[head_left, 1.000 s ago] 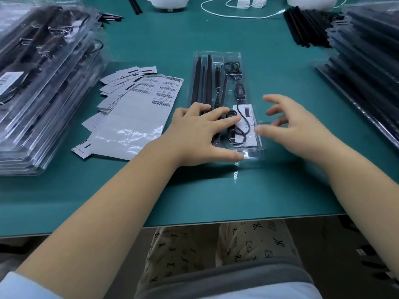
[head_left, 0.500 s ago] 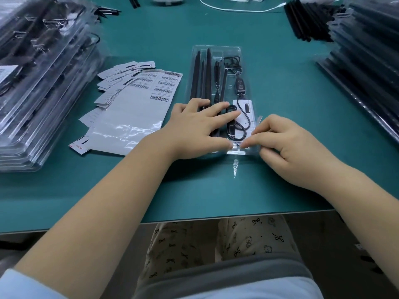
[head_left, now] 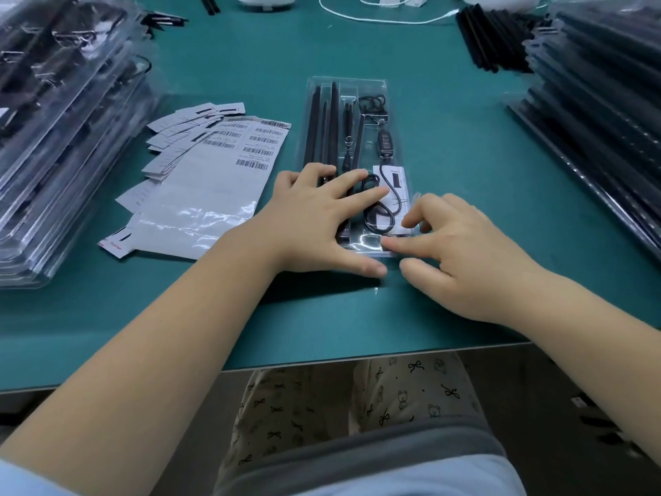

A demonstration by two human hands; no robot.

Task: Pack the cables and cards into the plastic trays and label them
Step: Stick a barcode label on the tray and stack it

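A clear plastic tray lies lengthwise in the middle of the green table. It holds black strips, a black cable with an inline controller, and a white card. My left hand lies flat on the tray's near half, fingers spread, pressing it down. My right hand pinches the tray's near right corner between thumb and fingertips. A sheet of barcode labels lies left of the tray, with several white cards fanned beside it.
A tall stack of filled clear trays stands at the left. Another stack of trays stands at the right, with loose black strips behind it. A white cable runs along the back. The table's front edge is near my lap.
My right hand came in from open beside the tray and closed its fingers on the near right corner. My left hand has stayed pressed on the tray.
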